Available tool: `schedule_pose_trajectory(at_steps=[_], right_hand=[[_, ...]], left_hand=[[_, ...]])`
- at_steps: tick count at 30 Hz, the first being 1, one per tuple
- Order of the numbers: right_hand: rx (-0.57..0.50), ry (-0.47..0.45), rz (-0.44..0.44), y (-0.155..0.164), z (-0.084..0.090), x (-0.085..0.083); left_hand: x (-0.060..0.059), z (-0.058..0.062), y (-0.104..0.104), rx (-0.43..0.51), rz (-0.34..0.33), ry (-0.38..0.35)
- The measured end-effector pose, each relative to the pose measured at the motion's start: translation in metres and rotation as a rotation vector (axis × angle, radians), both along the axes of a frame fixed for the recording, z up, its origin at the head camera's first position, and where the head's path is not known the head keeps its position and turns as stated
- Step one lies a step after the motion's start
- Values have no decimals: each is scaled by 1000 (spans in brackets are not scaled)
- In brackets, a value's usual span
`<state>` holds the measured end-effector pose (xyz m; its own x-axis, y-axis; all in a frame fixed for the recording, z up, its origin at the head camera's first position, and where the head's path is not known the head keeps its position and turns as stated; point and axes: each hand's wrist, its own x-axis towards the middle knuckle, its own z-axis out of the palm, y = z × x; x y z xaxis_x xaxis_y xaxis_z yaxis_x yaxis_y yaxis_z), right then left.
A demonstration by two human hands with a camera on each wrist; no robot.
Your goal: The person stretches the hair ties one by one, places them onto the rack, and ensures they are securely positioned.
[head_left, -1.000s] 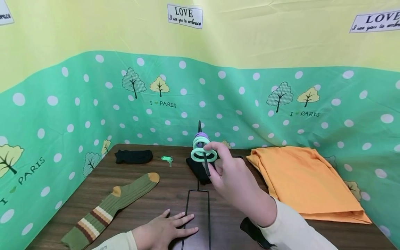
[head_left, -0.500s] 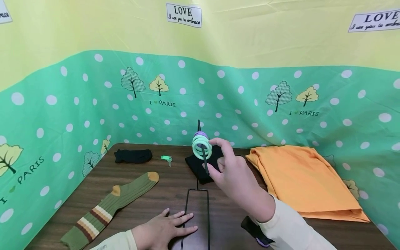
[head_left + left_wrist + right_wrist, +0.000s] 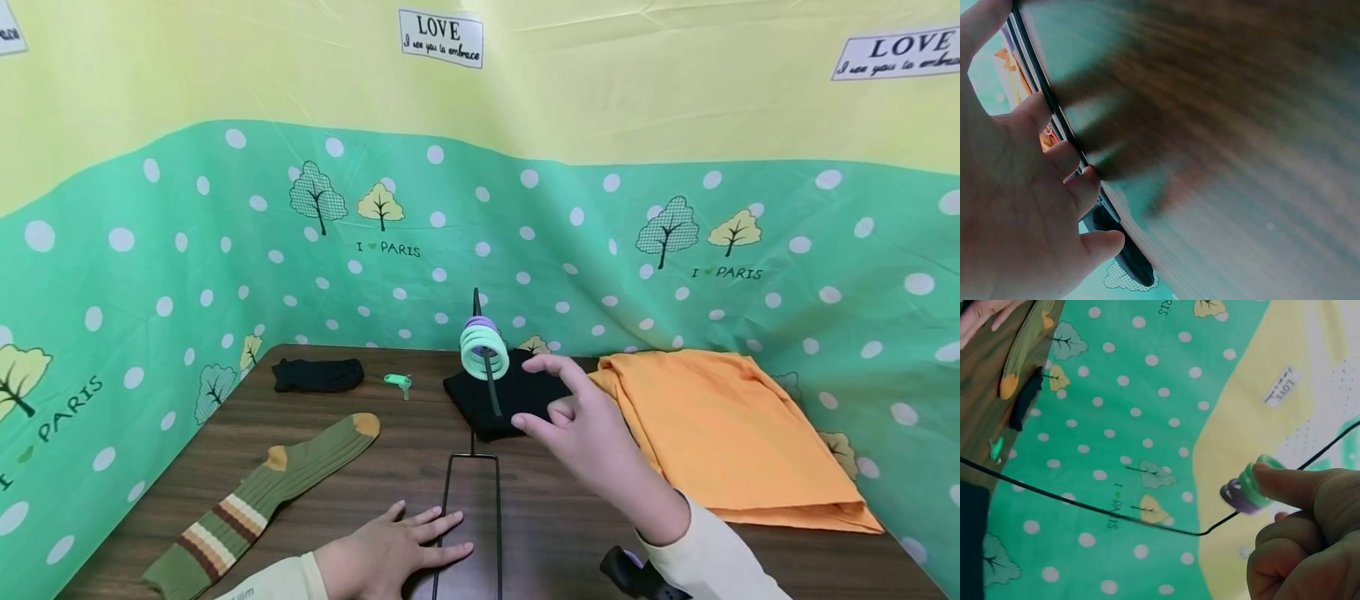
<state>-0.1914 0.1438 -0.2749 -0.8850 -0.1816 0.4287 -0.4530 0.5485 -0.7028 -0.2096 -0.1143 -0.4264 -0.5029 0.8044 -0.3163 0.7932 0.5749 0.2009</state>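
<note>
At the far left of the brown table [image 3: 360, 492], a green striped sock [image 3: 262, 500] lies slantwise near the edge, its orange toe pointing to the far right. Beyond it, close to the green dotted cloth wall [image 3: 187, 250], sits a small black sock [image 3: 318, 375], and just right of that a little green key tag [image 3: 400, 382]. At the near edge, the left hand [image 3: 390, 554] lies flat on the table with its fingers straight and spread, holding nothing; the fingertips touch the near loop of a black wire stand [image 3: 475, 500], and the left wrist view shows those fingers [image 3: 1072, 156] resting against the wire. The wire stand runs from that loop away across the table and rises over a folded black cloth [image 3: 502, 400] to an upright tip. Threaded on the raised part is a stack of rings [image 3: 483, 350], pale green ones nearest and a purple one behind them. Just right of the rings and a little nearer hovers the right hand [image 3: 585, 425], loosely open with thumb and forefinger parted and nothing between them; in the head view it is clear of the rings, while in the right wrist view the forefinger tip overlaps them, so contact cannot be judged there. Farthest right, a folded orange cloth [image 3: 727, 433] lies flat on the table.
</note>
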Motion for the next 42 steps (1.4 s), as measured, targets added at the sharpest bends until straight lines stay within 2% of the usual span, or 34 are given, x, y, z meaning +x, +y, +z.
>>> schedule_pose_trajectory(at_steps=[6, 10, 21, 27, 37, 42], right_hand=[[-91, -150, 73, 16, -12, -1], [-110, -189, 107, 26, -20, -1], [-118, -331, 83, 45, -37, -1], [-123, -422, 69, 54, -50, -2], [-183, -467, 150, 78, -76, 0], [-202, -585, 142, 91, -87, 2]], left_hand=[[1, 1, -1, 3, -21, 11], [1, 1, -1, 4, -28, 17], [0, 1, -1, 5, 4, 6], [0, 1, 1, -4, -14, 39], [0, 1, 1, -13, -15, 42], [-1, 1, 1, -32, -7, 22]])
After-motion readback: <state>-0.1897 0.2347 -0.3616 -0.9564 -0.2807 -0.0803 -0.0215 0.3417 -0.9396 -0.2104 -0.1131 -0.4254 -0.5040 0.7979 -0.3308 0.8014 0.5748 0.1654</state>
